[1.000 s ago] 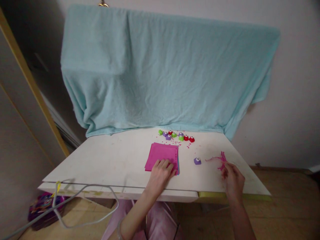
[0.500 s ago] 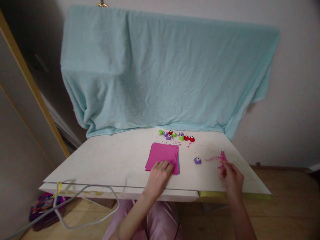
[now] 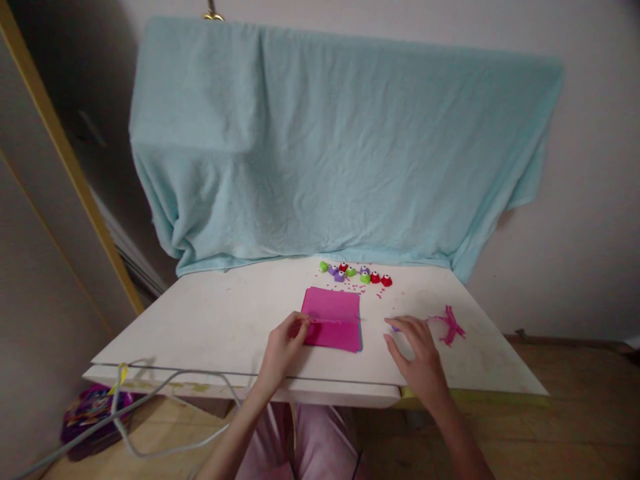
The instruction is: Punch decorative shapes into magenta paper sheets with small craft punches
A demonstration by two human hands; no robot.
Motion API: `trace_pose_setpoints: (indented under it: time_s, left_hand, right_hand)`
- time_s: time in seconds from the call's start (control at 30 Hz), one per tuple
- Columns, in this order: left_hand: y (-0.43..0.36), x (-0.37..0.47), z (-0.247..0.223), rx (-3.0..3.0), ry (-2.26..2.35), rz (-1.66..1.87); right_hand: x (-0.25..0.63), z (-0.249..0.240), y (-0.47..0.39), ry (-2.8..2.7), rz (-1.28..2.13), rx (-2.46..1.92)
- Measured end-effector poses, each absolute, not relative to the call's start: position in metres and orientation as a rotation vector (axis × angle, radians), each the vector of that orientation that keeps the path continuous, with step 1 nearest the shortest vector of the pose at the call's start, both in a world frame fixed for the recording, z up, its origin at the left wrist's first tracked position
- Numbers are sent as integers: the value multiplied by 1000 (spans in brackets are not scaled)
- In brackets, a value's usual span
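Observation:
My left hand pinches one end of a thin pink paper strip, which lies across a stack of square pink paper. A bluish sheet edge shows at the stack's right side. My right hand is held with thumb and fingers apart over a small purple craft punch, mostly hidden by the fingers. Whether the fingers touch it, I cannot tell. To the right of that hand lies a small heap of pink paper strips.
Several small green, purple and red craft punches sit at the table's back, with tiny pink paper bits in front. A light blue cloth hangs behind the white table. A grey cable loops over the front left edge.
My right hand has let go of the pink strips at the right and moved left to the purple punch, opening. My left hand has shifted left and up, now pinching a thin strip.

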State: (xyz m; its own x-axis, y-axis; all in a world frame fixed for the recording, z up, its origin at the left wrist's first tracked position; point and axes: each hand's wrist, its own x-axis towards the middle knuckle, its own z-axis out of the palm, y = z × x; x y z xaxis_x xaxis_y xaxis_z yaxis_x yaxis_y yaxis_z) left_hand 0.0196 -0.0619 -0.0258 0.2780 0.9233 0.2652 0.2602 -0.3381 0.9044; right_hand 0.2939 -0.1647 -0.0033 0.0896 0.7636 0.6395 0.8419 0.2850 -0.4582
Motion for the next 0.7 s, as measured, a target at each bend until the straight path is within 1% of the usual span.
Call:
trace_pose_setpoints:
  time_s: [0.2,0.43,0.7]
  left_hand:
    - [-55,13,-33,1710,996,1063]
    - [-62,13,-35,1756,1044,1034]
    - [-59,14,-31,2319,1082,968]
  right_hand:
    - [254,14,-127,-1995,0,-1402]
    - [238,4,-110,-2098,250,-1363]
    - [241,-8,-105,-2041,398,-1384]
